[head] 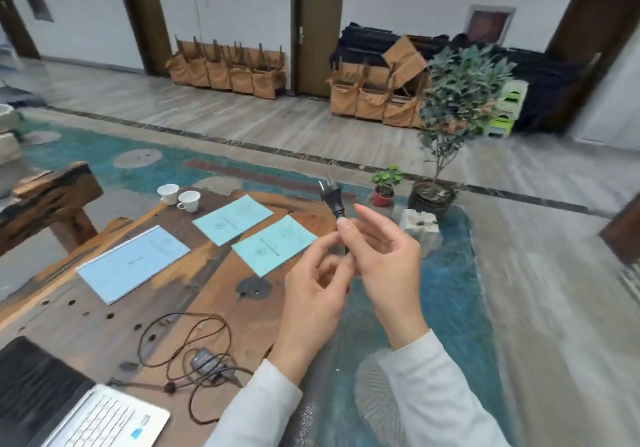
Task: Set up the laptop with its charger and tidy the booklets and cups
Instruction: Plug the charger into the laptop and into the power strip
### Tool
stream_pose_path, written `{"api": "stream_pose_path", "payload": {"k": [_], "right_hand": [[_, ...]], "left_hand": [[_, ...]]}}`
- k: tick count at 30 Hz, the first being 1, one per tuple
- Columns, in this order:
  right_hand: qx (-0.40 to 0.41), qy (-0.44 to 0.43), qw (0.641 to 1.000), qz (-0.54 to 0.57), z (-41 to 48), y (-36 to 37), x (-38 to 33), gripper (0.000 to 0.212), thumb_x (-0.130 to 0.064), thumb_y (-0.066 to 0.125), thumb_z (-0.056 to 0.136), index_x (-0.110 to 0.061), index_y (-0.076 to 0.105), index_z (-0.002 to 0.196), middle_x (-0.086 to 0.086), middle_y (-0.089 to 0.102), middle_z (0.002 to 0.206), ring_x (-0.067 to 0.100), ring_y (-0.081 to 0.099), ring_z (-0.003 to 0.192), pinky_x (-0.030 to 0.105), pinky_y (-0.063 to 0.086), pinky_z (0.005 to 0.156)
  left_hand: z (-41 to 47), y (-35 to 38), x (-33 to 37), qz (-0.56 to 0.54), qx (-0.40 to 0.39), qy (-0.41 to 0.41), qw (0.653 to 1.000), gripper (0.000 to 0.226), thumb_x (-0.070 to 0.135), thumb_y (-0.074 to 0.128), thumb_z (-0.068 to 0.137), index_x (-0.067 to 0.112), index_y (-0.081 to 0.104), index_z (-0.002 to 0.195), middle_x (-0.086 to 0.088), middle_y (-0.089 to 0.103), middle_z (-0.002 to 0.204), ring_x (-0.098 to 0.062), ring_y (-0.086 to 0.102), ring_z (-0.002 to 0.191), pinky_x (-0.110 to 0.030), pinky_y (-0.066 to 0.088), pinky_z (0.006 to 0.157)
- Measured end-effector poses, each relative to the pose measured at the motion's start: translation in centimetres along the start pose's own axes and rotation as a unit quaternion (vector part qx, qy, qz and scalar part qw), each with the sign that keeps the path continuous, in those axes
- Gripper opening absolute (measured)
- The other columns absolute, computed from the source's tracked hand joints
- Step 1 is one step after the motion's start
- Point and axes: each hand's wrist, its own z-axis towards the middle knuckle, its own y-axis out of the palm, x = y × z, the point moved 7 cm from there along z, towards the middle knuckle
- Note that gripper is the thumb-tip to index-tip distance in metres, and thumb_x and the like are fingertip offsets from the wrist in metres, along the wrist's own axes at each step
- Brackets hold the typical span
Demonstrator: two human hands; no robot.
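My right hand (pixel 384 259) pinches the black power plug (pixel 330 195) just below its head, prongs pointing up, above the table's right edge. Beside it, my left hand (pixel 315 291) pinches the cord under the plug. The charger brick (pixel 204 360) lies among loops of dark cable (pixel 180 336) on the wooden table (pixel 214 294). An open white laptop (pixel 104 419) sits at the bottom left. Three light-blue booklets lie spread out: a large one (pixel 133 263) and two smaller ones (pixel 232 223) (pixel 273 244). Two white cups (pixel 168 193) (pixel 189 200) stand at the table's far end.
A white power strip block (pixel 419 227) sits off the table's right side, near a large potted tree (pixel 433 197) and a small red-potted plant (pixel 383 190). A dark wooden bench (pixel 48 201) stands at left. Blue patterned floor surrounds the table.
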Motion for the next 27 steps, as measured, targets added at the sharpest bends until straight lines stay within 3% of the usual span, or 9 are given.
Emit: {"api": "stream_pose_path", "payload": {"k": [3,6,9,11,13,16,18,22,27], "right_hand": [[0.028,-0.016,0.999,0.024,0.0,-4.8,-1.2,0.04,-0.027,0.086,0.076,-0.025,0.075,0.114,-0.004,0.08,0.093,0.005,0.074,0.084,0.017,0.054,0.073],[0.056,-0.039,0.997,0.027,-0.1,-9.4,-2.7,0.032,-0.023,0.085,0.077,-0.033,0.077,0.107,-0.004,0.08,0.089,0.002,0.072,0.079,0.013,0.053,0.07],[0.105,-0.044,0.993,0.026,-0.4,-14.2,-3.4,0.026,-0.023,0.084,0.079,-0.035,0.078,0.102,-0.003,0.08,0.088,0.005,0.073,0.08,0.019,0.055,0.072],[0.132,-0.033,0.99,0.026,-0.8,-17.2,-3.2,0.021,-0.029,0.083,0.079,-0.035,0.079,0.099,0.001,0.08,0.087,0.01,0.074,0.079,0.03,0.059,0.073],[0.147,-0.022,0.989,0.028,-1.2,-19.6,-2.7,0.016,-0.033,0.08,0.08,-0.035,0.08,0.096,0.003,0.079,0.082,0.009,0.072,0.072,0.031,0.059,0.069],[0.18,0.003,0.982,0.058,-2.0,-22.6,-1.2,0.014,-0.025,0.077,0.087,-0.02,0.08,0.099,0.005,0.079,0.08,0.007,0.069,0.068,0.019,0.053,0.065],[0.204,0.035,0.974,0.089,-2.5,-24.0,0.3,0.021,-0.023,0.074,0.09,-0.009,0.076,0.105,0.006,0.078,0.082,0.008,0.069,0.071,0.018,0.053,0.064],[0.238,0.096,0.958,0.125,-3.3,-25.8,3.8,0.016,-0.02,0.069,0.094,-0.008,0.076,0.102,0.009,0.079,0.092,0.012,0.072,0.076,0.021,0.053,0.057],[0.269,0.155,0.945,0.097,-3.5,-27.0,8.7,0.012,-0.015,0.068,0.093,-0.011,0.076,0.102,0.008,0.079,0.093,0.005,0.061,0.058,0.015,0.039,0.042]], "left_hand": [[-1.1,5.6,0.1,0.009,-0.055,0.01,0.998,0.032,0.014,0.059,0.093,0.023,0.064,0.124,-0.011,0.075,0.084,-0.039,0.068,0.081,-0.052,0.054,0.076],[-2.2,10.5,-0.1,0.026,-0.103,0.009,0.994,0.036,0.008,0.059,0.094,0.024,0.063,0.126,-0.008,0.072,0.075,-0.035,0.063,0.067,-0.049,0.052,0.066],[-3.3,14.9,-0.8,0.018,-0.138,-0.005,0.99,0.035,0.01,0.061,0.094,0.025,0.066,0.126,-0.007,0.073,0.073,-0.027,0.053,0.06,-0.053,0.05,0.061],[-4.2,17.3,-1.2,0.015,-0.155,-0.015,0.988,0.035,0.013,0.063,0.094,0.026,0.068,0.126,-0.008,0.076,0.082,-0.019,0.056,0.067,-0.055,0.052,0.066],[-5.2,19.2,-1.7,0.015,-0.173,-0.022,0.984,0.031,0.02,0.063,0.096,0.03,0.07,0.125,-0.012,0.076,0.089,-0.016,0.059,0.075,-0.057,0.054,0.073],[-6.7,21.1,-2.9,0.038,-0.195,-0.033,0.979,0.025,0.032,0.062,0.097,0.035,0.074,0.118,-0.007,0.078,0.094,-0.024,0.063,0.072,-0.057,0.056,0.075],[-7.4,21.7,-3.9,0.057,-0.21,-0.041,0.975,0.022,0.035,0.062,0.095,0.034,0.076,0.113,0.002,0.079,0.094,-0.034,0.07,0.078,-0.054,0.057,0.075],[-7.6,22.1,-6.7,0.076,-0.22,-0.075,0.97,0.02,0.039,0.06,0.093,0.034,0.076,0.104,0.011,0.079,0.094,-0.019,0.075,0.084,-0.051,0.058,0.079],[-6.0,21.2,-12.1,0.08,-0.231,-0.127,0.961,0.016,0.039,0.062,0.091,0.035,0.076,0.097,0.012,0.079,0.085,-0.012,0.075,0.077,-0.038,0.061,0.077]]}}
